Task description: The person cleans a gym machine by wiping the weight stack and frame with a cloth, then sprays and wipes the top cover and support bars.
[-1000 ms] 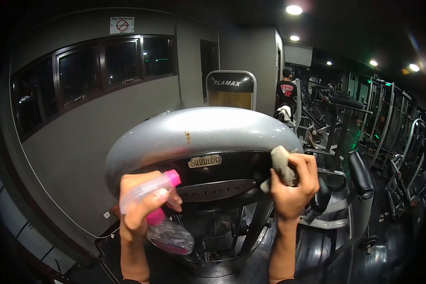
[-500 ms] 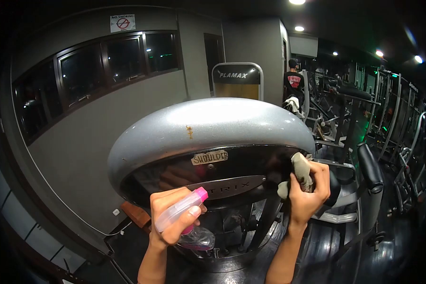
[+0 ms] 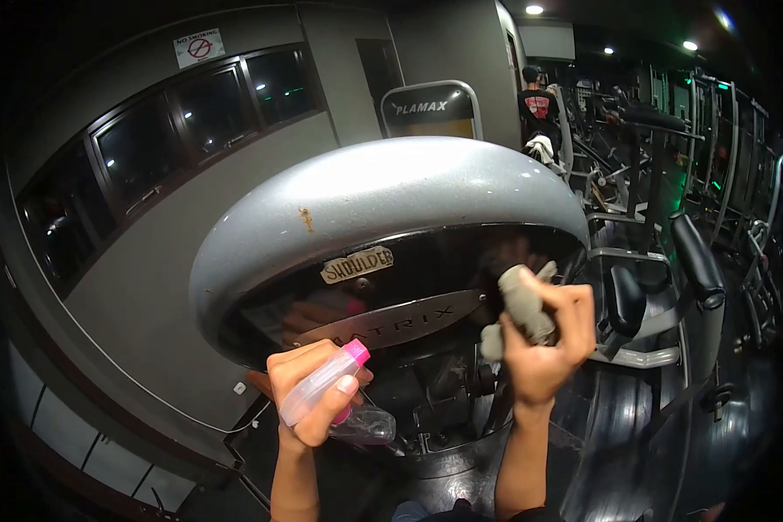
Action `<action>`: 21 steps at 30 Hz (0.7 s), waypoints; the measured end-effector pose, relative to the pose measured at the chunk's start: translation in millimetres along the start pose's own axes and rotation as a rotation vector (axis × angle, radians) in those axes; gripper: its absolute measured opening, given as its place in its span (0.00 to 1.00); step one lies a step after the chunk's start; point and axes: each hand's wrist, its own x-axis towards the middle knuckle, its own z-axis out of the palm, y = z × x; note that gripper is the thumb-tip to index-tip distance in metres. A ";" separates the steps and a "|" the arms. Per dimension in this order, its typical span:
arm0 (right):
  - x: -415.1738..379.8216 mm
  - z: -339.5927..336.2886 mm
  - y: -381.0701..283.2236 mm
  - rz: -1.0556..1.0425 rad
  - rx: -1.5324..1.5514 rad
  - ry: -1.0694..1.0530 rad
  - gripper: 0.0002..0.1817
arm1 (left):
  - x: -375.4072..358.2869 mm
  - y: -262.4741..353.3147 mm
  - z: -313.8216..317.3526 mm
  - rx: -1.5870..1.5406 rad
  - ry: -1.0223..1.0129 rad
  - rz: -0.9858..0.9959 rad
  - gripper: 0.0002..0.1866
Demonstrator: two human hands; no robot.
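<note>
A gym machine's rounded silver top cover [image 3: 391, 187] fills the middle of the view, with a rusty mark on its left part. Its glossy black front panel [image 3: 444, 261] carries a worn "SHOULDER" label [image 3: 357, 264] and a grey "MATRIX" nameplate [image 3: 400, 324]. Below the nameplate, my left hand [image 3: 313, 391] is wrapped round a clear spray bottle [image 3: 367, 424] with a pink nozzle, tilted up to the right. My right hand [image 3: 552, 344] grips a bunched grey-green cloth [image 3: 524, 300] close against the panel's right part.
Behind the machine stands a "PLAMAX" framed board [image 3: 431, 111]. A person [image 3: 538, 104] in a dark shirt is farther back on the right, among several gym machines. Black padded seats [image 3: 696, 261] stand to the right. A windowed wall [image 3: 209, 113] runs along the left.
My right hand has moved left across the panel with the cloth. The view has tilted and shifted slightly, and the machine sits higher in it. My left hand still holds the bottle.
</note>
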 end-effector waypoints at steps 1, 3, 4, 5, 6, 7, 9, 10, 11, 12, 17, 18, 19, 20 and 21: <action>0.2 0.9 5.1 0.050 0.005 0.041 0.27 | 0.0 1.8 -0.1 0.009 0.003 -0.019 0.17; -2.8 6.2 2.9 0.110 -0.009 0.098 0.26 | -1.1 2.4 0.3 0.017 0.005 -0.042 0.17; -8.8 11.1 -1.7 0.054 -0.006 0.097 0.26 | -1.5 1.7 0.4 0.008 0.016 -0.045 0.17; -15.2 14.6 -9.7 0.001 0.025 0.055 0.25 | -1.6 1.3 0.8 -0.001 0.026 -0.048 0.17; -22.3 17.4 -17.5 -0.051 0.056 0.014 0.25 | -2.2 1.2 1.6 -0.001 0.020 -0.051 0.17; -31.6 22.4 -21.6 -0.100 0.101 -0.027 0.24 | -3.0 0.8 2.1 -0.010 0.041 -0.053 0.17; -47.6 24.2 -16.0 -0.178 0.127 -0.108 0.23 | -2.7 0.7 2.2 -0.016 0.057 -0.057 0.18; -47.5 20.4 -10.6 -0.170 0.125 -0.107 0.23 | -2.5 0.3 1.5 0.000 0.046 -0.037 0.18; -44.3 16.7 -3.7 -0.194 0.098 -0.092 0.23 | -2.2 -0.3 0.9 0.015 0.035 -0.014 0.18; -39.8 12.8 4.3 -0.223 0.070 -0.075 0.24 | -3.5 -1.8 1.1 0.016 0.030 -0.013 0.18; -27.3 -1.8 39.5 0.098 -0.112 0.090 0.23 | -14.1 -10.8 0.2 0.026 0.046 -0.063 0.20; -31.8 2.8 37.5 0.115 -0.071 0.107 0.22 | -14.7 -10.2 0.9 0.026 0.046 -0.067 0.20; -35.7 7.5 33.0 0.132 -0.029 0.127 0.22 | -14.2 -9.4 1.6 0.028 0.052 -0.067 0.20; -42.2 12.0 22.2 0.083 0.046 0.122 0.21 | -13.5 -8.9 2.2 0.030 0.054 -0.066 0.19; -49.9 15.5 11.3 0.008 0.087 0.057 0.20 | -13.5 -8.9 3.2 0.031 0.049 -0.068 0.19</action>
